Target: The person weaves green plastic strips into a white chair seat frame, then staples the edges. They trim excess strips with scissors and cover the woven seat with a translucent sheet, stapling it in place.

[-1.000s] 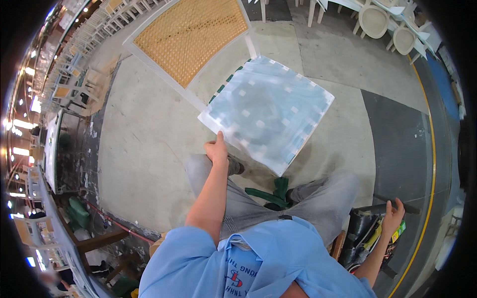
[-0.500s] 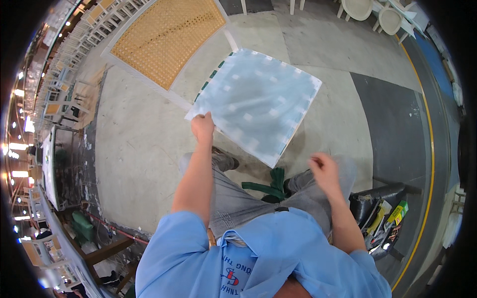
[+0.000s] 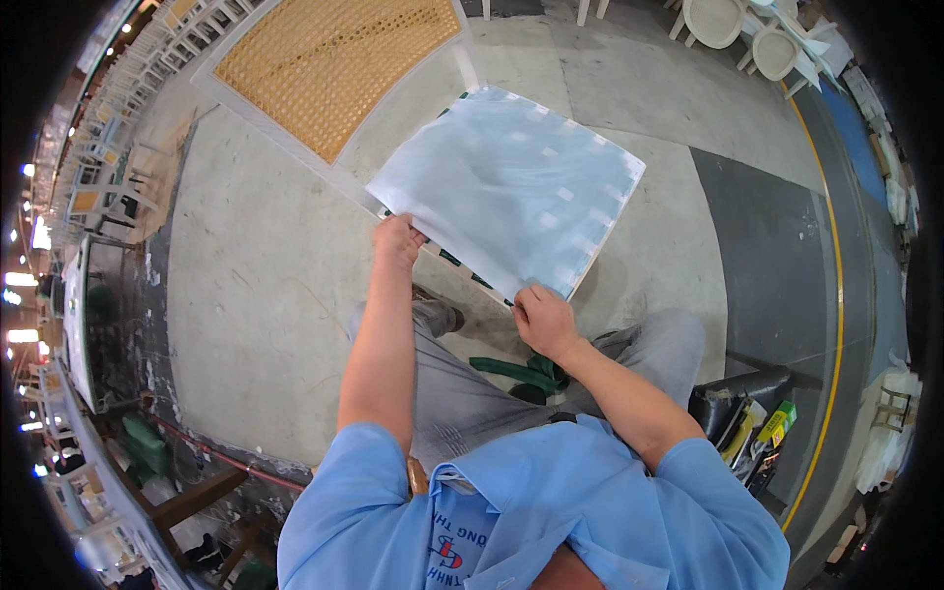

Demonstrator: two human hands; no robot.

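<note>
1. Your left hand (image 3: pixel 398 239) is out in front of you, fingers closed on the near left corner of the pale blue sheet (image 3: pixel 511 187), thumb side tucked under the edge.
2. Your right hand (image 3: pixel 544 320) has the near right corner, fingers pinched shut on the edge; both hands grip the same near side.
3. The sheet is square, translucent, with small white patches dotted along its borders, and you hold it up off the concrete floor (image 3: pixel 256 324), tilted away from you.
4. A dark green frame (image 3: pixel 450 258) peeks out under the sheet's near edge between your hands; how the two are joined, I cannot tell.
5. Beyond the sheet's far left corner lies a woven cane panel (image 3: pixel 334 69) in a white frame, flat on the floor, just beside the sheet as seen from here.
6. You're seated, grey trousers (image 3: pixel 462 383) below your arms, with a green piece (image 3: pixel 516 372) between your knees.
7. By your right side sits a black bin (image 3: pixel 742 408) with tools and a yellow-green bottle (image 3: pixel 775 425) in it.
8. White chairs (image 3: pixel 747 34) stand at the floor's far right corner, well apart from you.
</note>
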